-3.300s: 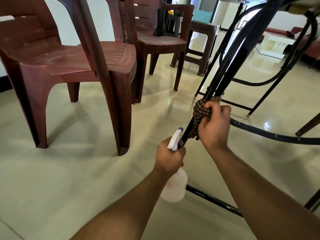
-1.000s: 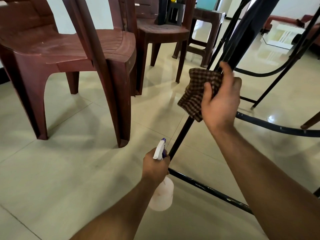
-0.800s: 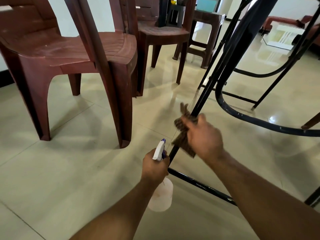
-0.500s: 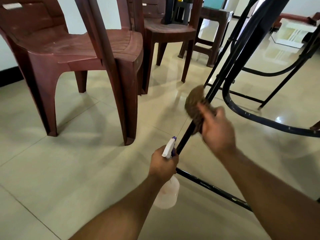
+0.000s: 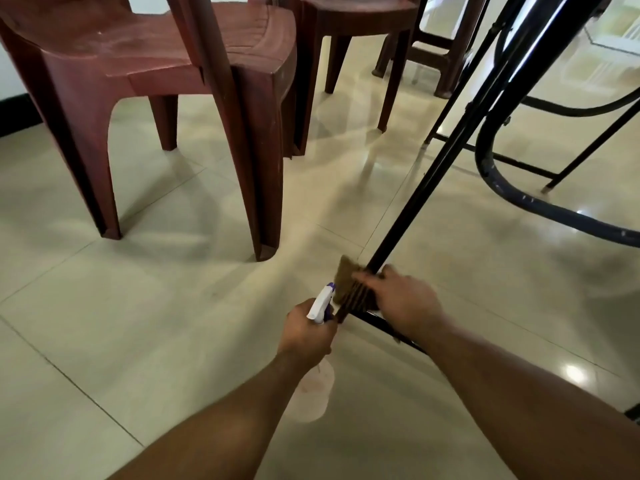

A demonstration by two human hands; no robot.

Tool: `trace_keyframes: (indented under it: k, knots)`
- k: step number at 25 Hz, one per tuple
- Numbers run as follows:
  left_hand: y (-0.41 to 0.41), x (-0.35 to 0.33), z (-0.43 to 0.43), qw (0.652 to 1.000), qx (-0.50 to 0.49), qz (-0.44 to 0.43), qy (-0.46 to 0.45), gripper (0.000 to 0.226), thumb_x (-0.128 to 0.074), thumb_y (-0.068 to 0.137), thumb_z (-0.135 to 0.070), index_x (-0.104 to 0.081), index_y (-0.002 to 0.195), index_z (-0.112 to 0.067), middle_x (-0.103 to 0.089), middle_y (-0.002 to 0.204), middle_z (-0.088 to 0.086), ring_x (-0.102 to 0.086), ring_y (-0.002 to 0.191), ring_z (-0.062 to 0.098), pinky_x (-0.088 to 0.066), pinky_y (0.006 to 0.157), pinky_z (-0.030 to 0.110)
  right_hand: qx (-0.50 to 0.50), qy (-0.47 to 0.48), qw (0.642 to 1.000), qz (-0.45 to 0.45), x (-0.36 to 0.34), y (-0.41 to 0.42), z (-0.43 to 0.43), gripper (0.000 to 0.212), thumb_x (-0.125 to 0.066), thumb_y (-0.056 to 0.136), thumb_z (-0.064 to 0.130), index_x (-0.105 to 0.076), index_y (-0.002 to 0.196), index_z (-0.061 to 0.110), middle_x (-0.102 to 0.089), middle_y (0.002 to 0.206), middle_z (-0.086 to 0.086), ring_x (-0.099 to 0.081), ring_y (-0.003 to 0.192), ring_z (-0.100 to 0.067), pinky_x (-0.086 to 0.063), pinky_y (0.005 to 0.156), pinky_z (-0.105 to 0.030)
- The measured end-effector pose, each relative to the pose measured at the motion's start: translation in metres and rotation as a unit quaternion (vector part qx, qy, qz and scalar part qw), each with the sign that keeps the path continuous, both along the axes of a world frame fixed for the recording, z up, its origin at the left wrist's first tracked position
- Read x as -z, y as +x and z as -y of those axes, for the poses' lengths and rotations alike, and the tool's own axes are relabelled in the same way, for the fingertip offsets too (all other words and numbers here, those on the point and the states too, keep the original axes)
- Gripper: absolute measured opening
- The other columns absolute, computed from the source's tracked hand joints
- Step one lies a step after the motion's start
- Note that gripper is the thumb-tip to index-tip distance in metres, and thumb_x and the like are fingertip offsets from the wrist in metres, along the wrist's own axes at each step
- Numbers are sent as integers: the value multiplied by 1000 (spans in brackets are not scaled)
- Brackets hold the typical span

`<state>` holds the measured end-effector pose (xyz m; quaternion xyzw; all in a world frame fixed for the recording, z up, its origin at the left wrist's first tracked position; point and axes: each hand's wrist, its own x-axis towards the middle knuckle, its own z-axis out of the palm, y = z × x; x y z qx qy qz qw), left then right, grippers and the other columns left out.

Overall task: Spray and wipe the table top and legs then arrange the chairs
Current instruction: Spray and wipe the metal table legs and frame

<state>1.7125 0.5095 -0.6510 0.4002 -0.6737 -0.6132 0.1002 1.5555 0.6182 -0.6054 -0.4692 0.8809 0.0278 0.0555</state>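
From the head camera, looking down at a pale tiled floor [image 5: 145, 323]: the right hand [image 5: 405, 303] is low on a slanted black metal leg [image 5: 446, 157], just above the floor. It holds a brown checked cloth [image 5: 348, 289] against the leg. Its fingers [image 5: 367, 284] lie across the cloth on the left side of the leg and the thumb shows on the right, so the cloth is clasped round the tube. The hand and cloth are blurred, so the exact wrap is unclear.

The left hand [image 5: 308, 332] is just beside and below, its fingers clenched round the neck of a spray bottle [image 5: 318, 393]. The bottle's white and purple head [image 5: 322, 301] sticks up above the knuckles, almost touching the cloth, and its translucent body hangs below the wrist.

A black bar [image 5: 381, 322] runs along the floor from the foot of the leg and passes under the right forearm. To the right a dark curved ring [image 5: 498, 192] with chipped paint joins thinner black struts.

To the left stands a red-brown plastic chair [image 5: 156, 60]. A second chair [image 5: 353, 22] is behind it, and a stool [image 5: 433, 46] lies further back.
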Motion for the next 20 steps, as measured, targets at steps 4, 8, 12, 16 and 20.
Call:
trace_keyframes:
  k: [4,8,12,16,20]
  knots:
    - [3,12,9,999,-27,16,4,7,-60,85,-1,-65,88,-5,-69,86,23,-57,52,23,-48,45,23,19,-28,999,-22,19,-2,2,47,-41,102,31,-36,144,50,-49,120,-4,-65,91,-29,-54,76,-38]
    - [1,13,14,999,-30,23,-2,4,-60,84,-2,-63,86,-3,-62,73,15,-57,50,24,-48,45,23,52,19,997,-52,36,10,7,56,-42,100,25,-28,150,46,-48,119,-8,-64,91,-31,-50,70,-38]
    - [-1,10,19,1000,-21,5,5,6,-57,82,0,-61,87,2,-56,69,12,-54,53,27,-47,45,23,55,109,993,-5,47,32,45,31,-51,93,30,-61,123,32,-65,102,-3,-65,84,-25,-53,68,-33]
    - [2,11,22,1000,-22,9,-1,5,-57,81,-2,-59,83,1,-55,67,11,-53,52,28,-47,45,25,97,115,989,-10,48,38,50,33,-53,94,26,-56,126,21,-65,89,-3,-64,77,-26,-49,61,-32]
    - [7,18,29,999,-27,7,-24,16,-58,74,-17,-61,82,-3,-57,68,10,-52,53,26,-54,53,45,77,123,987,73,94,90,35,32,-48,99,23,-48,132,23,-49,85,-1,-53,73,-23,-50,63,-35]
